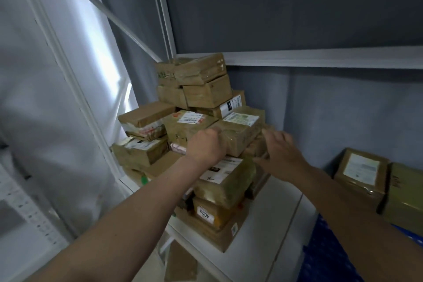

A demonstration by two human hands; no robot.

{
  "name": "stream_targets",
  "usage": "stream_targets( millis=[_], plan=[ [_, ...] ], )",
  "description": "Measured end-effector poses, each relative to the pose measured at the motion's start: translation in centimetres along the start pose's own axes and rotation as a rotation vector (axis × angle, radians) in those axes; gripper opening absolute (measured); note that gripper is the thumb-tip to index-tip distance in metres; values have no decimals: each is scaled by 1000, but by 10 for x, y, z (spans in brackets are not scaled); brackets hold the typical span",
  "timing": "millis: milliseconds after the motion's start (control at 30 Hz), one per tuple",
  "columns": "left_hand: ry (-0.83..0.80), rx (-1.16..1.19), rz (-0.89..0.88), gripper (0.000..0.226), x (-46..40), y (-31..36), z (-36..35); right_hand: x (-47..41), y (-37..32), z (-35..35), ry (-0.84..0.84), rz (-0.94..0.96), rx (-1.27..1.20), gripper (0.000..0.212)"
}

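A pile of several taped brown cardboard parcels stands in the left corner of a white shelf. One parcel with a white and green label lies at mid height on the pile's right side. My left hand grips this parcel's near left end, fingers curled over its edge. My right hand reaches to its right end with fingers extended; the blur hides whether they touch it. A parcel marked 4023 lies lower in the pile.
Two more brown boxes sit at the shelf's right end. A blue patterned thing lies below them. An upper shelf board crosses above the pile. White shelf posts and a pale wall stand at the left.
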State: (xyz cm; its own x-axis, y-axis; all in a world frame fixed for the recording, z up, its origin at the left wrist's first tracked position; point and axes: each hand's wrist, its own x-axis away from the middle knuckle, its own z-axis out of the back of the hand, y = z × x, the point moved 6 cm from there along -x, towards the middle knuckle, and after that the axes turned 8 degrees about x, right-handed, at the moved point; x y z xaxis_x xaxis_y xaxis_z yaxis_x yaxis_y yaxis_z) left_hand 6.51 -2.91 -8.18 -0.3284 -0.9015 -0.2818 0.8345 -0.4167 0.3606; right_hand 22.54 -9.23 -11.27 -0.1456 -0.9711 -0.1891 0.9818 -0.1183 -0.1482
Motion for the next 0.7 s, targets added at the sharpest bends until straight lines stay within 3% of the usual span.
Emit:
stream_targets(
  millis=[367, 700],
  plan=[
    [41, 249, 57, 48, -96, -89, 45, -68, -61, 15, 111, -44, 57, 87],
    [49, 620, 158, 46, -209, -166, 62, -157, -128, 34, 248, -122, -89, 85]
  ],
)
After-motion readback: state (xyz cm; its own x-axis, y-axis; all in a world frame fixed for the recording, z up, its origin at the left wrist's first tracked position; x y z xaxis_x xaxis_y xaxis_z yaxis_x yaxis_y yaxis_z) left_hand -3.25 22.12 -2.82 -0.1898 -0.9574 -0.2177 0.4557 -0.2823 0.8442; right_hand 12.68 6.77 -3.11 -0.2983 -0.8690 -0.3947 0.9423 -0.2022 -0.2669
